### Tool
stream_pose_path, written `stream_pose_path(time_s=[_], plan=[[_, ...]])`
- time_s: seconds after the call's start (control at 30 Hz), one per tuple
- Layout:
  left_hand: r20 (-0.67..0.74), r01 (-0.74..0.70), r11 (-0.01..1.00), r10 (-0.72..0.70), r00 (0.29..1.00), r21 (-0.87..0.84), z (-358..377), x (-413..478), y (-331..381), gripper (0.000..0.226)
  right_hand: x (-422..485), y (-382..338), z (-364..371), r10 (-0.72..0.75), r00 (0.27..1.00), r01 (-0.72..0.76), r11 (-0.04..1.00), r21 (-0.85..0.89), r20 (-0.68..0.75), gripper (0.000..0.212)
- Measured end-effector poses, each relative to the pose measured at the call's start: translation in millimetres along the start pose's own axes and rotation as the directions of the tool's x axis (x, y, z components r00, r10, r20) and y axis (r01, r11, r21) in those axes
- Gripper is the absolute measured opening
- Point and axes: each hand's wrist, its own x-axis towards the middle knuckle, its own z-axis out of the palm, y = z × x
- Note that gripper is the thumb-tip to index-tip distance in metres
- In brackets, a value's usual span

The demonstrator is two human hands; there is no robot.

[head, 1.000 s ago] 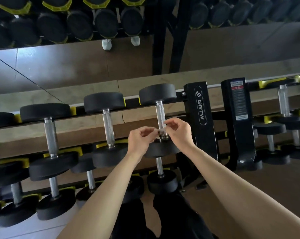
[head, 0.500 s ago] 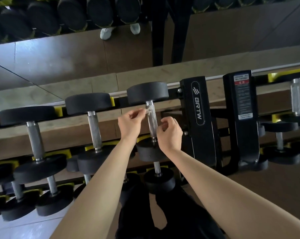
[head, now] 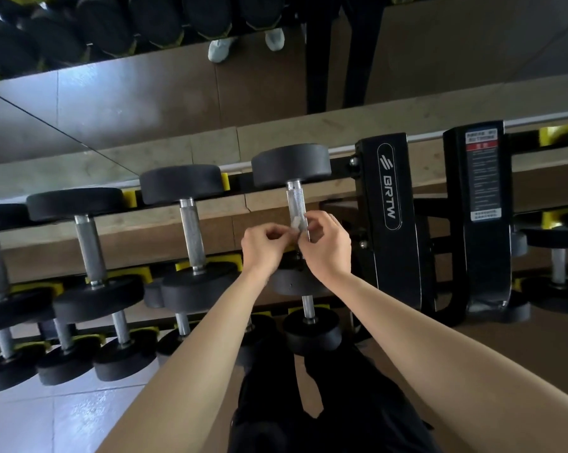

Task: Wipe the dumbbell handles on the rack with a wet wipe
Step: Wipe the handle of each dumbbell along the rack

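Left grip [head: 265, 247] and right grip [head: 329, 246], fingers curled, pinch a small translucent wet wipe [head: 295, 223] between them at the knurled chrome dumbbell handle [head: 295, 202], with the black rack upright [head: 389, 191] just right.

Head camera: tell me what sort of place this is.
Most likely a gym's free-weight area. Rows of black dumbbells sit on a tiered rack with a BRTW-branded upright and warning label, and a wall mirror behind reflects them. The left hand and right hand pinch a wet wipe at one handle.
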Motion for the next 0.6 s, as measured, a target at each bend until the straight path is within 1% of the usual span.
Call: stream_pose_path(time_s=[0.07, 0.17, 0.23, 0.33, 0.4, 0.5, 0.53, 0.6], plan=[[-0.052, -0.014, 0.997, 0.009, 0.999, -0.08, 7, -3, 6, 0.005, -1, 0, -1, -0.034, 0.999, 0.033, 0.999, 0.036, 0.015, 0.029], [-0.122, -0.003, 0.992, -0.013, 0.993, -0.127, 19, -12, 7, 0.011, 3, 1, -5, -0.082, 0.994, 0.078, 0.995, 0.059, 0.075, 0.027], [-0.179, 0.004, 0.988, -0.032, 0.983, -0.154, 26, -19, 0, 0.01, 7, 4, -9, -0.117, 0.984, 0.113, 0.993, 0.039, 0.137, 0.026], [-0.274, -0.044, 0.989, 0.003, 0.962, -0.143, 38, -29, -7, 0.009, 14, 8, -13, -0.141, 0.971, 0.147, 0.989, -0.017, 0.195, 0.015], [-0.334, -0.069, 0.988, 0.02, 0.942, -0.135, 43, -31, -8, 0.012, 24, 4, -15, -0.134, 0.978, 0.14, 0.99, -0.032, 0.157, 0.009], [-0.366, -0.074, 0.987, 0.017, 0.93, -0.142, 44, -28, -8, 0.012, 52, -9, -17, -0.096, 0.995, 0.096, 0.995, -0.004, 0.007, 0.007], [-0.372, -0.091, 0.988, 0.038, 0.928, -0.126, 44, -27, -9, 0.011, 61, -15, -17, -0.1, 0.995, 0.1, 0.995, -0.005, -0.016, 0.008], [-0.39, -0.127, 0.987, 0.081, 0.917, -0.094, 45, -26, -10, 0.011, 71, -20, -13, -0.144, 0.989, 0.144, 0.988, -0.054, -0.014, 0.008]])
